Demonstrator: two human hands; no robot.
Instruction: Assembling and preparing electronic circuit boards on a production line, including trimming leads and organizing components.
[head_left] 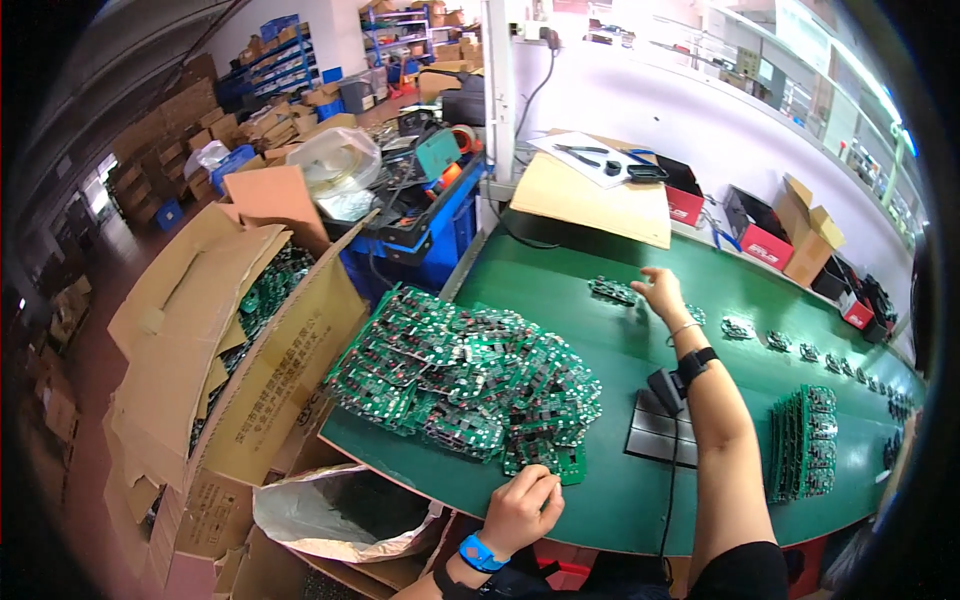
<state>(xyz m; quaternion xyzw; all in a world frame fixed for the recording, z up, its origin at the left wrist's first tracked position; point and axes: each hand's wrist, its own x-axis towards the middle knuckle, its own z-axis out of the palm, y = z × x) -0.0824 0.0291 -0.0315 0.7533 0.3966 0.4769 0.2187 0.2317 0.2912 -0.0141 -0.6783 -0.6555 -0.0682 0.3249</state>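
Note:
A large heap of green circuit boards (460,370) covers the left part of the green workbench (540,270). My left hand (522,510) is closed at the heap's near edge, its fingertips by the corner of a circuit board (572,468); whether it grips that board is hidden. Farther off, my right hand (662,295) is stretched over the bench with bent fingers apart. Just left of its fingertips lies a small populated circuit board (612,290). A blue band (480,553) circles my left wrist, a black strap (697,365) my right.
Upright circuit boards stand stacked (803,443) at the right. Small board assemblies (778,341) form a row along the far right. A dark flat plate (660,430) and a cable lie near my right forearm. Cardboard (590,200) with tools sits behind; an open carton (290,370) stands left.

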